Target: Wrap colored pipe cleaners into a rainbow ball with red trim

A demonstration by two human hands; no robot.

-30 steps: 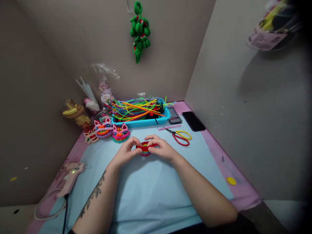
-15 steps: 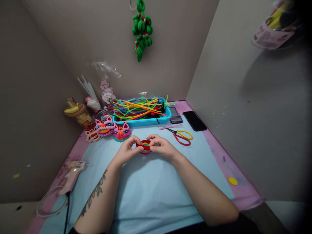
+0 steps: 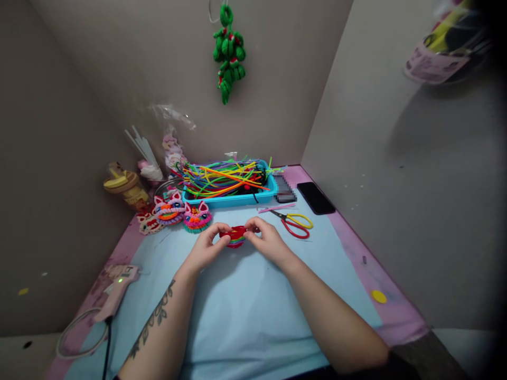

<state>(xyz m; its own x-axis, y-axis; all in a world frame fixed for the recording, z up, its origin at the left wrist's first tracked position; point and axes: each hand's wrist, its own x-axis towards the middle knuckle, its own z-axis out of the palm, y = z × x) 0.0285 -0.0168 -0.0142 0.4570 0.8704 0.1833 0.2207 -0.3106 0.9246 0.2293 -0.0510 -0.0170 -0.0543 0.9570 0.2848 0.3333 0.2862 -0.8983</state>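
Between my hands is a small red piece with rainbow stripes (image 3: 236, 240), made of what look like fuzzy pipe cleaners, held just above the blue cloth. My left hand (image 3: 209, 244) pinches its left end between thumb and fingers. At the right end, my right hand (image 3: 266, 240) grips it the same way, fingertips at its upper edge. Just beyond my left hand sits a pink lion-head figure (image 3: 197, 217) with pointed ears. Scissors (image 3: 293, 221) with one yellow and one red handle lie open to the right of my right hand.
A blue tray (image 3: 229, 200) piled with coloured pipe cleaners stands at the back. Beside it lies a black phone (image 3: 316, 198). On the left rests a pink glue gun (image 3: 118, 293) with its cable. A yellow disc (image 3: 378, 296) lies at right. Green ornaments (image 3: 228, 58) hang on the wall.
The striped piece has tilted, so more of its rainbow stripes face me. My right hand's fingers have drawn in closer to its edge. The view has shifted slightly.
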